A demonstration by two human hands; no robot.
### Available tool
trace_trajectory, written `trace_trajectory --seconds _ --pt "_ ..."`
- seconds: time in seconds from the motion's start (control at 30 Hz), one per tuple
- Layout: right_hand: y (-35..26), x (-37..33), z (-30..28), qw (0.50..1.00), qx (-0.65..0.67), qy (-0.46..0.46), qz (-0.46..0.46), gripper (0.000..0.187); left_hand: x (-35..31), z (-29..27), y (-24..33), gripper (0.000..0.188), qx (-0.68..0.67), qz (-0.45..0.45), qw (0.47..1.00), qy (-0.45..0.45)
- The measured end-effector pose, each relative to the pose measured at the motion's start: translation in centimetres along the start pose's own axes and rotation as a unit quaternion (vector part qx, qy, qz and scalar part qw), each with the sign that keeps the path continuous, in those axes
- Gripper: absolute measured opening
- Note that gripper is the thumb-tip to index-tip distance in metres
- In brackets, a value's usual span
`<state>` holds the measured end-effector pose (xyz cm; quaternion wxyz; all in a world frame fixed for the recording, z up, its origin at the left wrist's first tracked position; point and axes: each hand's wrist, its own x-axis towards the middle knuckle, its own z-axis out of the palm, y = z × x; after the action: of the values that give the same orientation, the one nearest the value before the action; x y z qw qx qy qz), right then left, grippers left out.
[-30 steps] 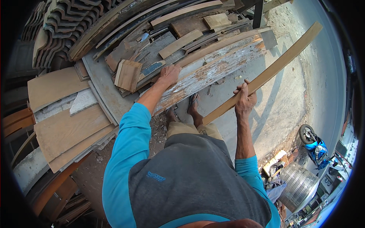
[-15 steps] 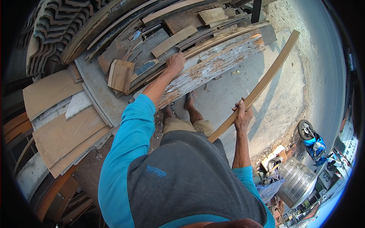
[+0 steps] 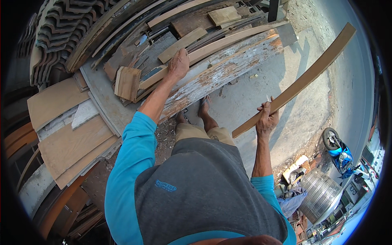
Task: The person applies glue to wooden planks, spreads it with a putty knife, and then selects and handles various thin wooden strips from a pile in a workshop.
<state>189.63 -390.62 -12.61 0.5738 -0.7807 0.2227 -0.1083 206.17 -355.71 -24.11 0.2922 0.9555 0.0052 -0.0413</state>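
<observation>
My right hand [image 3: 267, 118] is closed around a long, narrow wooden strip [image 3: 306, 77], held slanting up to the far right above the ground. A small pale sliver shows by its fingertips, too small to name. On the timber pile, my left hand [image 3: 179, 64] grips a long light-brown plank [image 3: 228, 40] by its upper edge; the fingertips are hidden behind it. That plank lies along a thick, weathered beam [image 3: 220, 75] with flaking white paint. Just beyond my left hand is a shorter loose board [image 3: 183, 44], and a short wood block [image 3: 128, 83] sits at the pile's left end.
Stacked roof tiles [image 3: 61, 41] stand at the far left. Wide flat boards [image 3: 77, 149] lie to my left. Concrete ground [image 3: 245, 98] stretches beyond my feet to a road. At right are a metal drum [image 3: 319, 196] and a blue motorbike [image 3: 341, 157].
My right hand has shifted slightly right, raising the strip's far end outward. My left hand has drawn left, and the plank under it now shows more of its broad face.
</observation>
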Motion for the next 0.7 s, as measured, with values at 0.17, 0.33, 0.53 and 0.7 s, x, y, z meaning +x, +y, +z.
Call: trace_trajectory --seconds 0.17,0.33,0.53,0.7 --pt "0.4 1.5 -0.5 1.0 0.022 -0.002 -0.014 0.04 -4.8 -8.3 1.3 0.038 -0.127 -0.163 0.977 -0.046" --pt "0.7 2.3 -1.1 0.998 -0.047 -0.018 -0.023 0.03 -16.2 -11.3 1.1 0.06 -0.242 -0.208 0.947 -0.018" --pt "0.5 1.8 1.4 0.994 -0.027 -0.085 -0.07 0.024 -30.9 -9.7 1.1 0.043 -0.343 -0.234 0.896 0.156" --pt "-1.6 -0.4 6.9 0.956 -0.029 -0.248 -0.156 0.028 -39.6 -10.2 4.5 0.034 -0.417 -0.251 0.831 0.27"
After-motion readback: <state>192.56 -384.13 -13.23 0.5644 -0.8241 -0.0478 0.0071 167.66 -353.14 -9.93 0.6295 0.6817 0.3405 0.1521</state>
